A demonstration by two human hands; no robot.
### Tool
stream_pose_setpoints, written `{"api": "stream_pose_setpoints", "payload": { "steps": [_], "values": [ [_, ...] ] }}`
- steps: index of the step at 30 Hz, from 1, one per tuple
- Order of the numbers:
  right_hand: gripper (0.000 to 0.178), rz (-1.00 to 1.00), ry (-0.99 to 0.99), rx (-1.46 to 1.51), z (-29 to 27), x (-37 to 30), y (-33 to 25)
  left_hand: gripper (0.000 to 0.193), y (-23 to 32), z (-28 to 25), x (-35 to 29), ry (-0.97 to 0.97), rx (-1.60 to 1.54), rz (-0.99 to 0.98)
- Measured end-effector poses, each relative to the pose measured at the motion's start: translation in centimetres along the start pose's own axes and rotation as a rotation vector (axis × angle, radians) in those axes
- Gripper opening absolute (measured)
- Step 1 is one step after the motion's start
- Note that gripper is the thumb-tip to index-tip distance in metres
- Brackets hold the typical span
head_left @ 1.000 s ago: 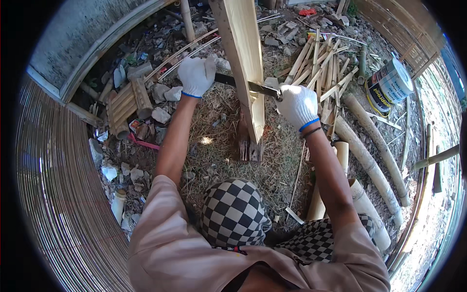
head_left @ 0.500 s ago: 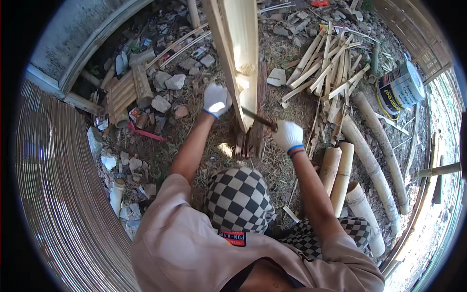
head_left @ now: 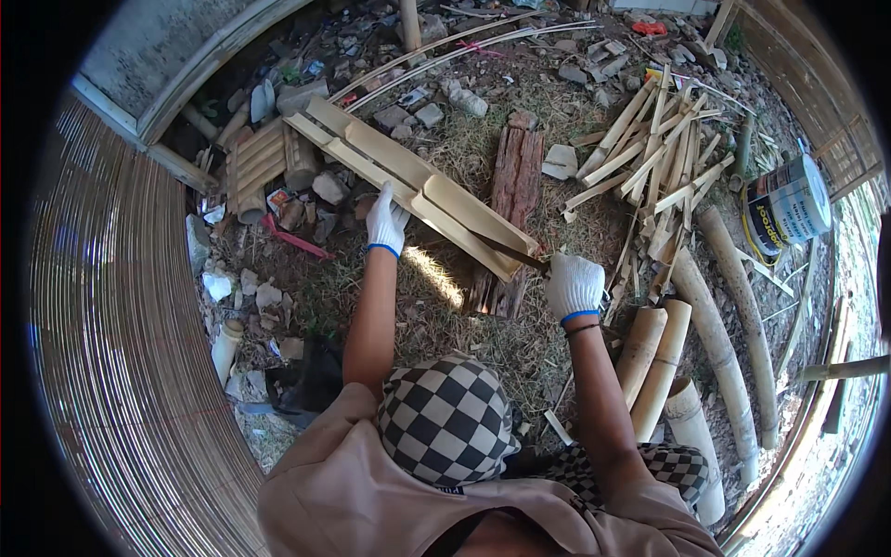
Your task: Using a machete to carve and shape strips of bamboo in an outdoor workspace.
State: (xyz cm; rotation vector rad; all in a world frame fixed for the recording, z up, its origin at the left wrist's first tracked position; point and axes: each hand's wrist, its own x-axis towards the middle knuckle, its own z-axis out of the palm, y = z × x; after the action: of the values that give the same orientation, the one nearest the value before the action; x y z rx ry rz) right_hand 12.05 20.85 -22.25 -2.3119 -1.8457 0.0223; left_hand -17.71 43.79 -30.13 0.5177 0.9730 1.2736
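A length of split bamboo (head_left: 450,197), pale inside with cross nodes, slants from upper left to lower right in front of me. My left hand (head_left: 386,225), in a white knitted glove, is closed on its near edge around the middle. My gloved right hand (head_left: 574,286) grips a long dark-bladed knife (head_left: 509,249) at the bamboo's lower right end. The blade lies along the line between the two bamboo strips; whether they are still joined there I cannot tell. Beneath that end is a weathered reddish-brown wood block (head_left: 517,172), partly covered.
A heap of split bamboo strips (head_left: 650,153) lies at the right, with a paint bucket (head_left: 789,209) beyond it. Whole bamboo poles (head_left: 710,316) lie nearer on the right. Rubble (head_left: 329,187) and short bamboo pieces (head_left: 255,165) are at the left, beside a slatted bamboo wall (head_left: 111,325).
The bamboo has swung from nearly upright to a low slant toward the upper left. My left hand has shifted slightly left and down, and my right hand with the knife right and down.
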Motion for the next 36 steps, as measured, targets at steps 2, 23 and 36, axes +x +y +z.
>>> {"api": "stream_pose_setpoints", "payload": {
  "steps": [2,23,36],
  "values": [
    [0.013,0.012,0.007,-0.011,0.2,-0.5,0.9,0.053,-2.4,1.3,1.0,0.035,0.114,-0.024],
    [0.039,0.477,-0.024,0.564,2.5,-5.8,-0.4,0.036,-4.9,2.0,12.6,0.165,0.312,-0.106],
    [0.053,0.228,-0.048,0.505,-6.7,0.6,4.0,0.032,1.6,11.2,-5.1,-0.244,0.244,0.253]
  ]
}}
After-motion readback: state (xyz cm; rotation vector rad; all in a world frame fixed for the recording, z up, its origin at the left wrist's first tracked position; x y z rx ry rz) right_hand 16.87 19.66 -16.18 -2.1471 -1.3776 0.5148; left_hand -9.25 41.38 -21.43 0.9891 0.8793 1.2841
